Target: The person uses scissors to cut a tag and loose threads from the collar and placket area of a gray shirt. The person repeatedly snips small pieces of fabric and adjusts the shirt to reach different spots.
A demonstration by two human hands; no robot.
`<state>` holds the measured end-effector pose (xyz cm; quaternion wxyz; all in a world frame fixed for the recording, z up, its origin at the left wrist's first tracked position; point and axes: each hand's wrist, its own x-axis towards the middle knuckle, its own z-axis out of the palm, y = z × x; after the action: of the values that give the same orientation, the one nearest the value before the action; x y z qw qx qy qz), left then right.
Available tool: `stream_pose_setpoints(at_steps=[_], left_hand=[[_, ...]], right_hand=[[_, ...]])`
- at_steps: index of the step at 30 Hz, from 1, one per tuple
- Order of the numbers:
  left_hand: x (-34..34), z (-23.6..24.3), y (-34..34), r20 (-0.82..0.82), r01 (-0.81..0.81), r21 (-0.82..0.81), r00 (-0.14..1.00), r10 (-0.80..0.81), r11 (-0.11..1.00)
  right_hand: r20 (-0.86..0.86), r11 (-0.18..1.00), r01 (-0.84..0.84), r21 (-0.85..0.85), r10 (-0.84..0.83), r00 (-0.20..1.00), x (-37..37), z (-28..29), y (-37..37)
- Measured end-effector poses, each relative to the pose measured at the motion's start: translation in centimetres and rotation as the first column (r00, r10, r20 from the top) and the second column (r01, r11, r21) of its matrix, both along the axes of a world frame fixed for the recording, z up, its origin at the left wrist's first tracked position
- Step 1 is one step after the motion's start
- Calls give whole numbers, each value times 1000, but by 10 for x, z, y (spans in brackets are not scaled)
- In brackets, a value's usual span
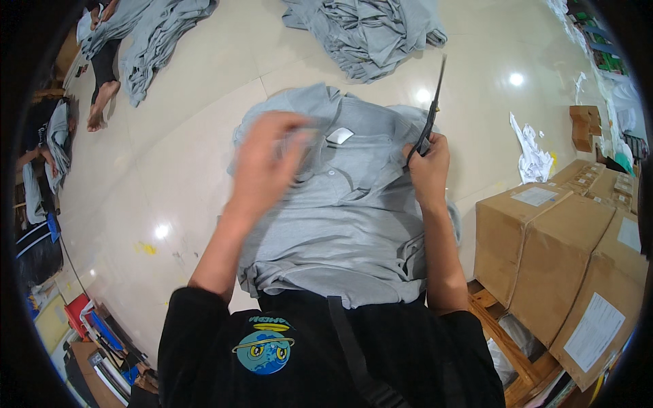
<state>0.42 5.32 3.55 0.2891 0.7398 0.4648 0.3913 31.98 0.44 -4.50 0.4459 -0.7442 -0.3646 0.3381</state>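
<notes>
A grey collared shirt lies spread across my lap and the floor before me, its collar away from me. A small white label shows inside the neck, and a button sits lower on the front. My right hand is closed round the black handles of a pair of scissors, whose blades point up and away, over the shirt's right edge. Over the shirt's left shoulder is my left hand, smeared by motion. Whether its fingers hold any fabric cannot be made out.
A heap of grey garments lies ahead on the tiled floor. Brown cardboard boxes stand close on my right, with white scraps beyond them. At far left, other people handle grey garments; a bare foot shows there.
</notes>
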Motion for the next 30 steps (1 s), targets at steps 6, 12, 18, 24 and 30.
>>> stream_pose_setpoints(at_steps=[6,12,18,24,30], left_hand=[[106,-86,46,-561,382,-93,743,-366,919],[108,-102,70,-412,362,-131,827,-382,923],[100,-111,70,-332,395,-115,849,-410,911],[109,-109,65,-362,430,-41,835,-415,902],[121,-118,68,-510,507,14,745,-430,862]], right_hand=[[-137,994,67,89,-55,989,-1,0,9],[-165,995,62,73,-49,985,-5,-6,17],[-172,994,70,81,-55,984,-4,-18,19],[-208,992,96,81,-78,975,-2,-23,20],[-257,989,127,82,-102,961,-2,-22,21]])
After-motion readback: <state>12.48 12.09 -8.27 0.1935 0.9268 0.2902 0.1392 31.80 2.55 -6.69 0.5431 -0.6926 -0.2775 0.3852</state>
